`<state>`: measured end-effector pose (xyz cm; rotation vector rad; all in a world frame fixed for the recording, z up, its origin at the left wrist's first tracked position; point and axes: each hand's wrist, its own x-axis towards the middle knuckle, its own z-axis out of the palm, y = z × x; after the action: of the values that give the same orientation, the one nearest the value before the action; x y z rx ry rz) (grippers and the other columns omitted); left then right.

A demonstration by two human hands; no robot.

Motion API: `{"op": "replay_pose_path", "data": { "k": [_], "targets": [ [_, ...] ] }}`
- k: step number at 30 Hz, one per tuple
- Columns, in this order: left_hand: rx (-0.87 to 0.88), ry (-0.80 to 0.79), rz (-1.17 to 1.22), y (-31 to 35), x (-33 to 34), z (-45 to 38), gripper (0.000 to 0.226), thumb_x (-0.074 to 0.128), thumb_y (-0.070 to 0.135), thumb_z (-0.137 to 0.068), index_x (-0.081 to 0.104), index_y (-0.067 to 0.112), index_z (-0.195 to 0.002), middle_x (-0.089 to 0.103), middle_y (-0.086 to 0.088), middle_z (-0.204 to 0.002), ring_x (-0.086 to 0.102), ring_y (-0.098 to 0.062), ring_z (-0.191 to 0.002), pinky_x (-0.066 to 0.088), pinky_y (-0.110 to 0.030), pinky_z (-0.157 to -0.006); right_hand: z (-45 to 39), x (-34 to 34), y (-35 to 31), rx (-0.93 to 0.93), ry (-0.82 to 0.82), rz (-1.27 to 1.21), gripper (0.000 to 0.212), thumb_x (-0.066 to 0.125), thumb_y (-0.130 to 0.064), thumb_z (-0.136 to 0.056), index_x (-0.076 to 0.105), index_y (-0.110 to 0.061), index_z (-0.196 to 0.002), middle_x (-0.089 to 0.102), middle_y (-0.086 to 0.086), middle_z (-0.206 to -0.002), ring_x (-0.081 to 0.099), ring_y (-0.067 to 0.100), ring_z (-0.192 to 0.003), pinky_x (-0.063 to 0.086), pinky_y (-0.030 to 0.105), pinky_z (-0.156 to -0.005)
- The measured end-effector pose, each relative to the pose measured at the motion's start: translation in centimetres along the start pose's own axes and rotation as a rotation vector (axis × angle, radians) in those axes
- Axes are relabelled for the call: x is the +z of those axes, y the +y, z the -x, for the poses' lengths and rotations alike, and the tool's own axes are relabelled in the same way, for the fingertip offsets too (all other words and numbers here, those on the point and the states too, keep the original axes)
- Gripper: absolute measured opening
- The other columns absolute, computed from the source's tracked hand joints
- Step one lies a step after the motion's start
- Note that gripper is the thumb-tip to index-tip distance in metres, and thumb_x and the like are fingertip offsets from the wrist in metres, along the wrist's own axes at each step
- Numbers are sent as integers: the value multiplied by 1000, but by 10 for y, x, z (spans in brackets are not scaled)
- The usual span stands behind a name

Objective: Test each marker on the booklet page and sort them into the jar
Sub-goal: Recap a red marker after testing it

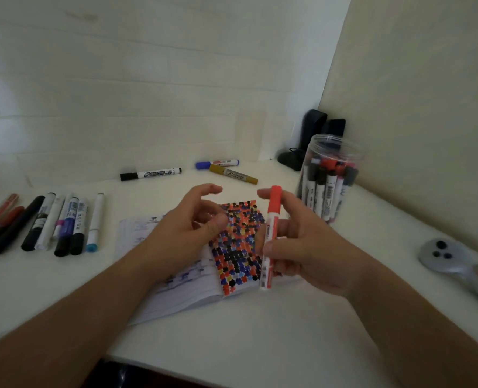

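Right hand (302,242) gripping capped red marker (270,236) upright over booklet (187,292) on counter (260,345) — probably about to uncap or just recapped for jar (330,175), standing just right of booklet. Left hand (187,228) loosely open, holding nothing, hovering beside the cap. Untested markers (64,222) lined at left edge — partly cropped, labels unreadable.

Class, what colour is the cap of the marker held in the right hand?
Red-orange, on the marker in the right hand; head view.
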<state>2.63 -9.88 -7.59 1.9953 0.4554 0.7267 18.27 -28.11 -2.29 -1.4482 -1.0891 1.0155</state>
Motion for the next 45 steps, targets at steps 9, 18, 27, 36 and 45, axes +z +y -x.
{"op": "replay_pose_path", "data": {
  "k": [9,18,27,36,45],
  "targets": [
    [206,-159,-585,-6,12,-2,20,61,31,-101,66,44,-115,61,31,-110,50,12,-106,42,-16,-91,11,-70,-97,-526,675,495,69,71,-7,-93,36,-45,-140,67,13,-86,70,21,-61,59,34,-56],
    [197,-162,-634,-6,13,-2,20,55,34,-104,66,45,-116,56,36,-113,43,17,-111,37,-15,-101,-29,-127,-87,-410,903,550,59,72,-26,-96,38,-49,-137,72,2,-99,76,16,-81,62,33,-77],
    [196,-167,-619,-8,13,-2,21,55,34,-104,66,44,-119,57,34,-117,43,15,-113,36,-17,-103,-42,-133,-90,-348,746,863,61,67,-21,-99,35,-54,-139,71,0,-91,71,21,-82,60,34,-75],
    [210,-161,-634,-11,14,-3,22,54,36,-104,65,46,-120,54,37,-115,43,14,-114,28,-6,-96,-49,-129,-92,-373,650,1150,59,62,-16,-98,37,-52,-138,69,7,-95,67,25,-80,60,48,-79],
    [216,-158,-619,-14,13,-3,21,55,36,-104,66,46,-118,56,36,-118,41,17,-115,28,-6,-97,-52,-143,-83,-442,857,864,45,64,-20,-101,48,-47,-134,66,-8,-104,67,13,-89,58,33,-84]
  ]
}}
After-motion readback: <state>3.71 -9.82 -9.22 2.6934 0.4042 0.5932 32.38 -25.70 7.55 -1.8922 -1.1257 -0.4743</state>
